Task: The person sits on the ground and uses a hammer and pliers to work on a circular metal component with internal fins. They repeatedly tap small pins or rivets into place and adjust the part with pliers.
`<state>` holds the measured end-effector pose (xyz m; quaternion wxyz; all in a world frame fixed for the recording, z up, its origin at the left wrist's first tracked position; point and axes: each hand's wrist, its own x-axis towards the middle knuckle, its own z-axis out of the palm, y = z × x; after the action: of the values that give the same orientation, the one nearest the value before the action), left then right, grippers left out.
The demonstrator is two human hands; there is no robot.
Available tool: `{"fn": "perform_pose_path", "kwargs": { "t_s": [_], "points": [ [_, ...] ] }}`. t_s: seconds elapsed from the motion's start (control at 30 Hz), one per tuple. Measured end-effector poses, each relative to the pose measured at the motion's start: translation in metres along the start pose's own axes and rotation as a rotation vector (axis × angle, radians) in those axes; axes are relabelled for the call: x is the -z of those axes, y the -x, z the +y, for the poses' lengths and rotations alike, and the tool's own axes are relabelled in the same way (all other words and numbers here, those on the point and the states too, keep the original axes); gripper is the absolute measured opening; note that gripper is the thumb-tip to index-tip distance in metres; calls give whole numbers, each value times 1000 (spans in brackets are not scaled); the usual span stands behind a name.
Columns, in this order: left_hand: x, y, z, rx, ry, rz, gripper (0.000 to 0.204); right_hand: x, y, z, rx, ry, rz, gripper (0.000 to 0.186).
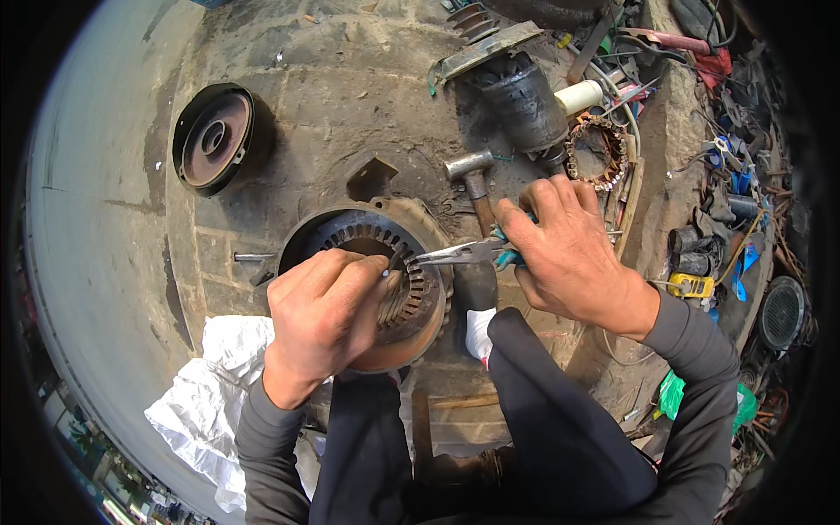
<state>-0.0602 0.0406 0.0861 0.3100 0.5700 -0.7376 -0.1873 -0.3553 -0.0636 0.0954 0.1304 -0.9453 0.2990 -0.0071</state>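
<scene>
Between my knees stands an open round motor housing (398, 354) with a ring of slotted metal, the stator core (418, 293), inside it. My left hand (317, 317) is over its left side, thumb and fingers pinched together at the slots. A small dark piece shows at those fingertips, but I cannot make out what it is. In my right hand (569, 254) are long-nosed pliers (462, 254) with teal handles. Their jaws point left, with the tips at the right edge of the slots, close to my left fingertips. Whether the jaws grip anything is too small to tell.
A hammer (472, 171) lies beyond the pliers, near a dark cylindrical motor part (525, 101) and a copper-wound ring (598, 150). At the far left sits a round end cover (213, 140). White sheeting (206, 394) lies left; scrap and a yellow meter (691, 285) are at right.
</scene>
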Motion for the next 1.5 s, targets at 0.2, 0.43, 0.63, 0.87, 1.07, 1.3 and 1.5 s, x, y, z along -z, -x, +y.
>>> {"fn": "perform_pose_path", "kwargs": {
  "t_s": [0.2,0.43,0.63,0.87,1.07,1.3,1.5],
  "points": [
    [0,-1,-6,-60,11,13,24,21,-48,-20,174,312,-28,48],
    [-3,1,-9,-80,10,31,23,-1,-59,-28,263,344,-53,38],
    [-11,2,-16,-165,13,83,23,-34,-58,-5,303,205,122,18],
    [18,-29,14,-219,96,355,23,-26,-70,-23,173,-232,203,47],
    [59,-22,22,-97,76,548,24,10,-59,-5,109,-151,276,66],
    [26,0,-16,12,111,466,17,-137,33,28,-643,-334,-77,36],
    [7,3,-24,38,129,409,20,-220,94,47,-924,-198,-205,52]
  ]
}}
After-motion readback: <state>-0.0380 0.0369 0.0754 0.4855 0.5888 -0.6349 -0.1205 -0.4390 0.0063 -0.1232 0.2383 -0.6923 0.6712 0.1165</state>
